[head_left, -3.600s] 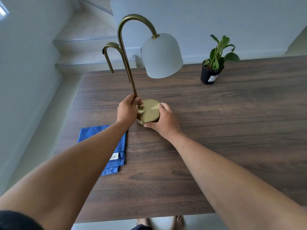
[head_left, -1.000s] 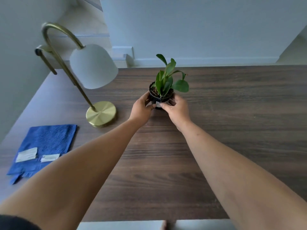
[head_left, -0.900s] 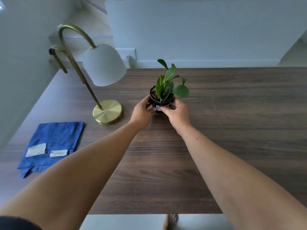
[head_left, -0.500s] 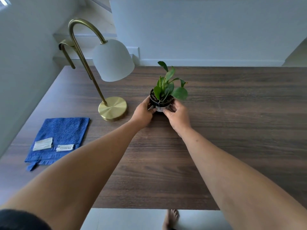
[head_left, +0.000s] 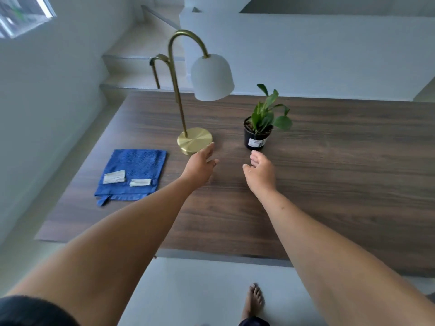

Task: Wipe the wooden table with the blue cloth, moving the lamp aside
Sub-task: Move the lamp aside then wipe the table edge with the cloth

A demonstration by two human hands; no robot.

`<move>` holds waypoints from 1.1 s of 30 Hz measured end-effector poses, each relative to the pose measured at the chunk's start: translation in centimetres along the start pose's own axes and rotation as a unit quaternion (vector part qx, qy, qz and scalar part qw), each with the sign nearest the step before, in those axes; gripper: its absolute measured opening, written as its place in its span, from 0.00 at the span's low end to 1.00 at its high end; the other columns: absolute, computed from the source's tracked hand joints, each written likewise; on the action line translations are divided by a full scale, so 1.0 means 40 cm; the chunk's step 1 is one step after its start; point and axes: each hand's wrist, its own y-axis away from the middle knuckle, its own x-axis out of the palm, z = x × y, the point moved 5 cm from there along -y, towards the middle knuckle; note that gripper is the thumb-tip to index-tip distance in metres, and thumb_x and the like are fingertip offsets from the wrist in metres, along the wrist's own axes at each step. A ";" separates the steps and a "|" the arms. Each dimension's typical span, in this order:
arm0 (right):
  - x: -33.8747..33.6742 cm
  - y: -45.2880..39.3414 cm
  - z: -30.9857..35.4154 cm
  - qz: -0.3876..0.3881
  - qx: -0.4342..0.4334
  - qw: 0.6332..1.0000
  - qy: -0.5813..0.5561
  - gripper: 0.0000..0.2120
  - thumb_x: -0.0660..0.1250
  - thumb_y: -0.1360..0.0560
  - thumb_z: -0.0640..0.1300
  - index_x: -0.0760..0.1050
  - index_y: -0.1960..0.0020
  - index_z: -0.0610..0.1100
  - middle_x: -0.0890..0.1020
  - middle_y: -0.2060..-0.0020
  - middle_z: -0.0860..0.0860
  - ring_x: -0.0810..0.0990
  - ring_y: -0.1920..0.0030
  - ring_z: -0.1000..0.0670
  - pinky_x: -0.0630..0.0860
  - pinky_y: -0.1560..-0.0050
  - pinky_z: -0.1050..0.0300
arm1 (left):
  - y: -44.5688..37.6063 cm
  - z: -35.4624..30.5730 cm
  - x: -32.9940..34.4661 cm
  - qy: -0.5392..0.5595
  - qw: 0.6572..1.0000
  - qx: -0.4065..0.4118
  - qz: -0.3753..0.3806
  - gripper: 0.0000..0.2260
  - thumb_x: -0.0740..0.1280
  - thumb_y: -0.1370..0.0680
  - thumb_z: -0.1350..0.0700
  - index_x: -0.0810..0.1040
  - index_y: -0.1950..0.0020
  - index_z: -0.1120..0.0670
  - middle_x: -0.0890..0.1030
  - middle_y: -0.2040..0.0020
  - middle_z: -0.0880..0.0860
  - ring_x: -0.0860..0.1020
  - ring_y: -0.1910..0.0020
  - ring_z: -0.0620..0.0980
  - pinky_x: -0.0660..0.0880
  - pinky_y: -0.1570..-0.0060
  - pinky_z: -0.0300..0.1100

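Observation:
The blue cloth (head_left: 133,174) lies folded flat on the wooden table (head_left: 329,184) near its left end, two white labels facing up. The brass lamp (head_left: 195,140) with a white shade stands just right of the cloth. My left hand (head_left: 200,167) hovers open in front of the lamp's round base, fingertips close to it, holding nothing. My right hand (head_left: 260,174) is open too, fingers loosely spread, a short way in front of the potted plant.
A small green plant in a black pot (head_left: 256,137) stands on the table right of the lamp. Stairs (head_left: 141,64) rise behind the table's left end, with a white wall at the back. My bare foot (head_left: 253,300) is on the floor.
Both hands have let go of the plant pot and pulled back toward me, open. The pot now stands on the table beside the lamp. My view has shifted back and left.

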 end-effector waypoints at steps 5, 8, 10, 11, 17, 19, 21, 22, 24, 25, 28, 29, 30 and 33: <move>0.168 0.112 0.076 0.051 -0.049 0.993 0.094 0.24 0.66 0.24 0.40 0.71 0.28 0.44 0.76 0.32 0.47 0.74 0.32 0.48 0.70 0.32 0.54 | 0.120 0.127 -0.185 -0.067 0.996 -0.015 -0.057 0.23 0.64 0.19 0.56 0.66 0.24 0.53 0.73 0.28 0.53 0.71 0.29 0.51 0.65 0.33 0.40; 0.282 0.160 0.128 0.096 -0.123 0.975 0.157 0.24 0.66 0.24 0.40 0.71 0.28 0.42 0.76 0.32 0.46 0.74 0.32 0.46 0.68 0.31 0.54 | 0.166 0.214 -0.292 -0.119 0.987 -0.032 -0.099 0.21 0.63 0.18 0.55 0.69 0.25 0.54 0.73 0.28 0.54 0.71 0.30 0.54 0.67 0.32 0.46; 0.355 0.177 0.156 0.136 -0.168 0.956 0.197 0.25 0.66 0.24 0.40 0.69 0.27 0.41 0.74 0.30 0.45 0.71 0.29 0.45 0.64 0.29 0.55 | 0.182 0.273 -0.351 -0.131 0.983 -0.040 -0.125 0.19 0.61 0.18 0.57 0.70 0.26 0.54 0.71 0.27 0.54 0.70 0.29 0.55 0.68 0.31 0.50; 0.387 0.180 0.167 0.154 -0.183 0.946 0.217 0.25 0.65 0.23 0.41 0.68 0.26 0.41 0.72 0.28 0.45 0.68 0.27 0.46 0.61 0.28 0.56 | 0.185 0.296 -0.375 -0.143 0.980 -0.040 -0.136 0.19 0.61 0.18 0.58 0.71 0.27 0.55 0.70 0.26 0.54 0.69 0.28 0.54 0.66 0.29 0.49; 0.581 0.129 0.207 0.210 -0.256 0.890 0.314 0.28 0.62 0.20 0.47 0.60 0.22 0.41 0.60 0.21 0.45 0.54 0.21 0.46 0.49 0.22 0.52 | 0.140 0.398 -0.457 -0.242 0.962 -0.030 -0.122 0.21 0.56 0.16 0.57 0.64 0.23 0.58 0.61 0.21 0.56 0.54 0.21 0.53 0.47 0.23 0.47; 0.636 0.101 0.206 0.222 -0.259 0.864 0.370 0.30 0.58 0.18 0.53 0.56 0.21 0.42 0.55 0.20 0.46 0.49 0.20 0.46 0.46 0.21 0.49 | 0.111 0.424 -0.464 -0.258 0.961 -0.026 -0.098 0.22 0.55 0.15 0.53 0.60 0.21 0.57 0.57 0.20 0.55 0.50 0.20 0.52 0.45 0.23 0.46; 0.676 0.083 0.193 0.230 -0.254 0.838 0.425 0.32 0.52 0.17 0.59 0.49 0.19 0.44 0.48 0.19 0.47 0.44 0.20 0.46 0.43 0.21 0.47 | 0.086 0.437 -0.462 -0.280 0.957 -0.016 -0.074 0.24 0.53 0.15 0.50 0.57 0.20 0.56 0.54 0.19 0.54 0.48 0.20 0.50 0.43 0.23 0.45; 0.693 0.074 0.187 0.229 -0.252 0.829 0.444 0.33 0.49 0.17 0.60 0.46 0.19 0.45 0.45 0.19 0.47 0.42 0.20 0.47 0.41 0.22 0.46 | 0.074 0.442 -0.463 -0.291 0.954 -0.012 -0.070 0.24 0.52 0.15 0.49 0.55 0.20 0.56 0.52 0.19 0.53 0.47 0.20 0.49 0.42 0.23 0.44; 0.717 0.051 0.183 0.217 -0.249 0.819 0.469 0.33 0.45 0.17 0.61 0.42 0.19 0.45 0.42 0.19 0.48 0.40 0.20 0.47 0.39 0.22 0.45 | 0.047 0.453 -0.470 -0.302 0.950 -0.014 -0.072 0.25 0.49 0.15 0.48 0.52 0.19 0.55 0.50 0.19 0.51 0.45 0.20 0.47 0.41 0.23 0.43; 0.727 0.036 0.186 0.208 -0.249 0.817 0.477 0.33 0.44 0.17 0.61 0.42 0.19 0.45 0.42 0.19 0.48 0.40 0.20 0.46 0.39 0.22 0.44 | 0.029 0.458 -0.476 -0.307 0.949 -0.017 -0.072 0.25 0.49 0.15 0.48 0.51 0.19 0.55 0.49 0.19 0.51 0.44 0.20 0.46 0.40 0.23 0.43; 0.758 -0.021 0.213 0.199 -0.244 0.809 0.497 0.32 0.43 0.17 0.60 0.42 0.19 0.45 0.43 0.19 0.47 0.41 0.20 0.46 0.40 0.22 0.44 | -0.033 0.464 -0.494 -0.315 0.947 -0.032 -0.059 0.26 0.47 0.15 0.47 0.49 0.19 0.55 0.46 0.19 0.51 0.42 0.21 0.46 0.40 0.23 0.44; 0.767 -0.041 0.222 0.198 -0.238 0.808 0.502 0.31 0.42 0.16 0.59 0.42 0.19 0.45 0.43 0.19 0.48 0.41 0.20 0.45 0.40 0.22 0.44 | -0.054 0.465 -0.498 -0.316 0.946 -0.038 -0.053 0.26 0.47 0.15 0.47 0.48 0.19 0.55 0.46 0.19 0.51 0.42 0.21 0.46 0.40 0.23 0.45; 0.775 -0.060 0.228 0.197 -0.232 0.807 0.506 0.31 0.42 0.16 0.59 0.42 0.19 0.45 0.43 0.19 0.48 0.41 0.20 0.45 0.39 0.22 0.43 | -0.075 0.465 -0.500 -0.317 0.946 -0.041 -0.049 0.26 0.46 0.15 0.47 0.48 0.19 0.55 0.45 0.19 0.51 0.41 0.21 0.46 0.39 0.23 0.45; 0.797 -0.118 0.243 0.188 -0.212 0.812 0.510 0.30 0.43 0.16 0.57 0.42 0.19 0.45 0.43 0.19 0.48 0.40 0.20 0.45 0.39 0.22 0.44 | -0.141 0.464 -0.508 -0.322 0.945 -0.039 -0.034 0.26 0.46 0.15 0.47 0.47 0.19 0.55 0.44 0.19 0.52 0.41 0.21 0.47 0.39 0.23 0.46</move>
